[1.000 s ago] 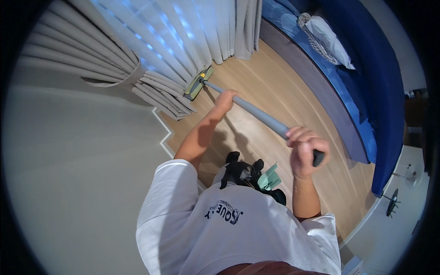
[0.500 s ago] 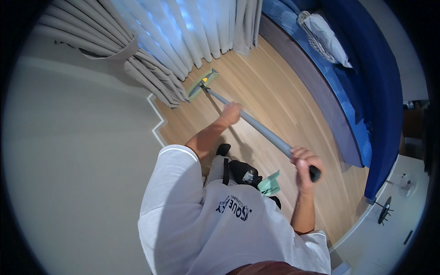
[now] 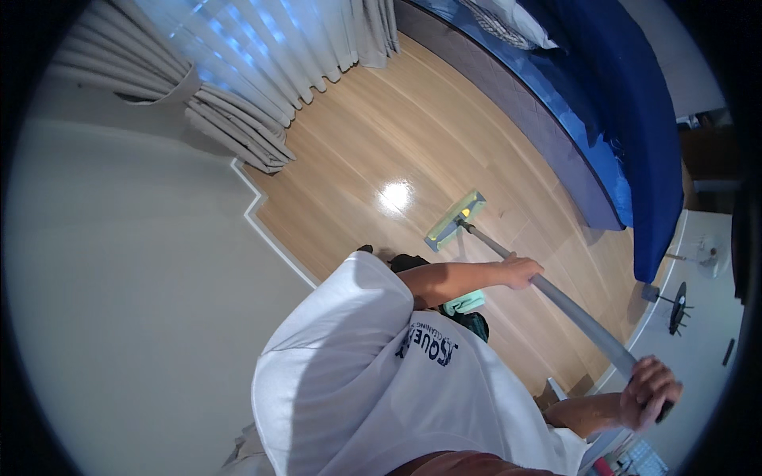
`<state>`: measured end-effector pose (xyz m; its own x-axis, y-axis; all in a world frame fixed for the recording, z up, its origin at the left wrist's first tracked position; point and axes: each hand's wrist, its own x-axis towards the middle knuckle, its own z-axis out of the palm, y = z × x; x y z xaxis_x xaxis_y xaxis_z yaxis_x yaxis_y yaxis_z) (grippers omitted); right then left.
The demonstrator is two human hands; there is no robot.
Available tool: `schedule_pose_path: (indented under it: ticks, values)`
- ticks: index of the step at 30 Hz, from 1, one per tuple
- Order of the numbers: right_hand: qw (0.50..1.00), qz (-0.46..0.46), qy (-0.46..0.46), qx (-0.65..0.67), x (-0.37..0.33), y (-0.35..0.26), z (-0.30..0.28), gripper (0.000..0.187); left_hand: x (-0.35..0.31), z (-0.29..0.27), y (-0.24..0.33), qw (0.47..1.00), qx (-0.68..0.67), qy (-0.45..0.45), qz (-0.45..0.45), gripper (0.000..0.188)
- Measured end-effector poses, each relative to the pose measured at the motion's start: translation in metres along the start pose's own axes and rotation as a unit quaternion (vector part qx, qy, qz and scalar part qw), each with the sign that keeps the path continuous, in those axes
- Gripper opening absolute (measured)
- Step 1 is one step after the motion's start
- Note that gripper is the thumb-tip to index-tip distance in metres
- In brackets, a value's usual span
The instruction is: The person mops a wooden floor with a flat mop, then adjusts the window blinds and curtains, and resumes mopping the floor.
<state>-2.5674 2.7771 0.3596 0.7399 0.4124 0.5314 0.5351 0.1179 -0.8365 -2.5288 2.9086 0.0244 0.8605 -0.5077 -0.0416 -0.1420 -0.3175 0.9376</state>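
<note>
1. An overly wide rightward swing could scuff the grey quilted-fabric bed base point(image 3: 533, 117) with the green-and-grey flat mop point(image 3: 557, 294).
2. The left hand point(image 3: 520, 272) grips its smooth tubular pole point(image 3: 587, 322) midway; the right hand point(image 3: 649, 393) clenches the end.
3. Its rectangular head point(image 3: 455, 222) rests on glossy, pale-brown wood planks point(image 3: 341, 159).

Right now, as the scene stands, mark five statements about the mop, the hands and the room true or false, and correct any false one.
1. The left hand grips the mop handle. True.
2. The right hand is empty. False: it grips the mop handle near its end.
3. The mop head touches the left curtain. False: wooden floor lies between them.
4. A tieback gathers the left curtain. True.
5. The bed has a grey side. True.
</note>
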Motion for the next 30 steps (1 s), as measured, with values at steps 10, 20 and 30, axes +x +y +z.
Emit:
schedule_pose_path:
  ticks: [10, 20, 30]
  values:
    - [0.982, -0.085, -0.043, 0.165, 0.024, 0.000, 0.043, 0.019, -0.077, -0.092, -0.001, 0.973, 0.038, 0.227, 0.007, 0.025]
    - [0.968, -0.056, -0.035, 0.243, 0.093, 0.117, 0.242, 0.015, -0.188, -0.278, -0.141, 0.909, 0.136, 0.379, -0.110, 0.025]
    - [0.967, 0.043, -0.102, 0.230, 0.061, 0.207, 0.369, 0.018, -0.296, -0.352, -0.260, 0.875, 0.212, 0.327, -0.287, 0.019]
